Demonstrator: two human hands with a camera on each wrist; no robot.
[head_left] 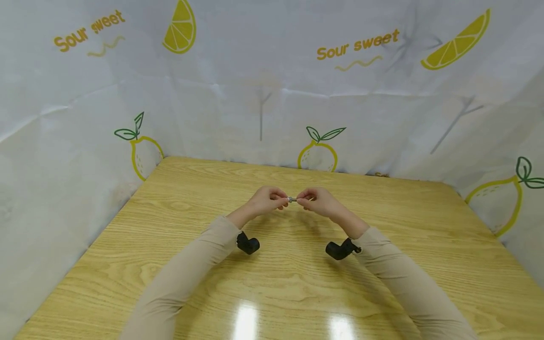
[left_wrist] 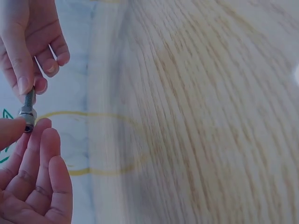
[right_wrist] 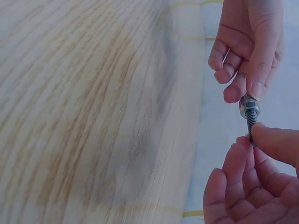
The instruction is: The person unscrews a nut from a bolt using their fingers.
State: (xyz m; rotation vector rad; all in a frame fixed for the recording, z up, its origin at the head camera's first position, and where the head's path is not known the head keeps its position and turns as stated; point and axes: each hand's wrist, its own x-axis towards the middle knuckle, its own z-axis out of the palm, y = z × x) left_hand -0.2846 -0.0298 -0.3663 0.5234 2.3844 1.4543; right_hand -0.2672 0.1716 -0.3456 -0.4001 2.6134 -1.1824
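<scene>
A small silver bolt (right_wrist: 252, 122) with a hex nut (right_wrist: 250, 106) on its thread is held up between both hands, above the far half of the table. My left hand (head_left: 266, 200) pinches the bolt's head end between thumb and fingertips; the nut sits close to that end. At the other side, my right hand (head_left: 319, 201) pinches the tip of the threaded shank with thumb and index finger. In the left wrist view, a socket recess shows in the bolt head (left_wrist: 29, 127). The right hand's fingertips partly cover the thread's tip.
The wood-grain table (head_left: 280, 283) extends under both forearms. A white curtain (head_left: 238, 108) with lemon prints hangs along its back and sides. Black wrist mounts (head_left: 248, 243) hang below both sleeves. Two bright light reflections lie on the near table surface.
</scene>
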